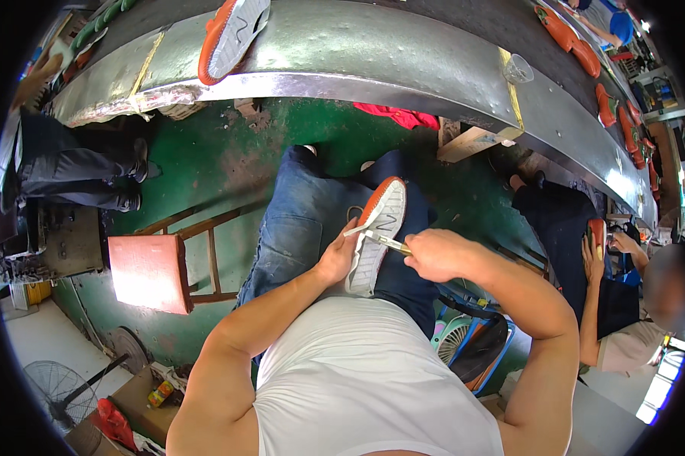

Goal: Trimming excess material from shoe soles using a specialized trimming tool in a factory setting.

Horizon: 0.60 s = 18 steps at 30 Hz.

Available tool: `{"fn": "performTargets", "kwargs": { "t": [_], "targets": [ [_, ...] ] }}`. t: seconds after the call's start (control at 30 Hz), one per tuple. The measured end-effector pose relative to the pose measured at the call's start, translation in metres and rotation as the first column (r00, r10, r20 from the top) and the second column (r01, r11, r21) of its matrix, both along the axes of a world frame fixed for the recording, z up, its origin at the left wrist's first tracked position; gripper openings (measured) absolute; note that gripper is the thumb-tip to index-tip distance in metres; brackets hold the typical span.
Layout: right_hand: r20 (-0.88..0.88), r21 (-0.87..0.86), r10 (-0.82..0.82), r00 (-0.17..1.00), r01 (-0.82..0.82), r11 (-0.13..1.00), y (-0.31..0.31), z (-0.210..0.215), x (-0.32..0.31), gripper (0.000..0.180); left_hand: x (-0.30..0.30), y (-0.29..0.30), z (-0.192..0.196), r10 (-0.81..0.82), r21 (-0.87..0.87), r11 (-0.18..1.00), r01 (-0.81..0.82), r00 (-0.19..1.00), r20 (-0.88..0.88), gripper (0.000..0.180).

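Orange and white, the shoe (374,235) lies sole-up on my lap, over my blue jeans, its toe pointing away from me. Far to the left a person in dark trousers (69,171) sits beside the conveyor (373,53), and nearer me stands a red stool (148,272) on the green floor (228,156), with a fan (57,395) low at the edge. My left hand (336,258) is closed on the shoe's left edge, thumb and fingers curled against the sole. Between my hands a thin pale tool (384,242) lies across the white sole, touching it. My right hand (433,254) is shut in a fist around the tool's handle, just beside the shoe's right edge. Above, a second shoe (232,34) of the same colours rests sole-up on the grey conveyor, well apart from mine, and a clear cup (518,70) stands further along it. To the right more orange shoes (616,114) line the belt, and a seated person (623,304) holds another one.
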State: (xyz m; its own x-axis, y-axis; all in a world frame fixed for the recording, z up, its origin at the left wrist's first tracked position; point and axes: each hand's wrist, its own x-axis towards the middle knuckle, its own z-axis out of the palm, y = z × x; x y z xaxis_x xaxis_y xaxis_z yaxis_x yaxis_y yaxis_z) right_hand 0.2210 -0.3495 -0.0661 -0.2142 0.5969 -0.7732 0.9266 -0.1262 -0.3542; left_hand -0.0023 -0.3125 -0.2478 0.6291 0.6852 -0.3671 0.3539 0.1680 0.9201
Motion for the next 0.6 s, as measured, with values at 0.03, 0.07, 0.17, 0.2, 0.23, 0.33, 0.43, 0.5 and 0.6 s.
{"fn": "performTargets", "kwargs": {
  "t": [0.03,0.07,0.17,0.2,0.23,0.33,0.43,0.5,0.6],
  "targets": [
    [-0.028,0.047,-0.028,0.999,0.029,0.998,-0.001,-0.005,-0.004,0.027,-0.002,0.002,0.001,0.039,-0.260,0.965,-0.005,0.991,0.127,0.055],
    [-0.029,0.044,-0.021,0.999,0.022,0.999,-0.009,-0.016,-0.006,0.027,-0.005,0.000,0.004,0.105,-0.504,0.863,0.033,0.964,0.243,0.057],
    [-0.225,0.249,-0.149,0.963,0.205,0.946,-0.032,-0.062,-0.015,0.026,-0.015,-0.001,0.019,0.257,-0.703,0.706,0.078,0.898,0.358,0.058],
    [-0.253,0.232,-0.230,0.940,0.289,0.929,-0.037,-0.071,-0.020,0.026,-0.017,0.000,0.021,0.338,-0.779,0.615,0.120,0.853,0.398,0.059],
    [-0.311,0.260,-0.298,0.902,0.383,0.886,-0.046,-0.079,-0.029,0.027,-0.018,0.001,0.019,0.332,-0.748,0.654,0.116,0.844,0.421,0.061],
    [-0.428,0.294,-0.438,0.790,0.581,0.759,-0.071,-0.102,-0.057,0.029,-0.004,-0.001,0.012,0.304,-0.482,0.866,-0.129,0.903,0.303,0.064],
    [-0.543,0.238,-0.474,0.693,0.669,0.704,-0.083,-0.105,-0.042,0.031,0.006,-0.005,0.023,0.328,-0.501,0.845,-0.187,0.921,0.209,0.067],
    [-0.417,-0.214,-0.670,0.614,0.651,0.729,-0.069,-0.078,-0.021,0.029,0.004,-0.001,0.022,0.296,-0.419,0.881,-0.218,0.946,0.132,0.068],
    [-0.507,-0.367,-0.758,0.410,0.694,0.620,-0.071,-0.081,-0.005,0.026,0.008,-0.007,0.013,0.247,-0.287,0.939,-0.192,0.954,0.170,0.069]
  ]
}}
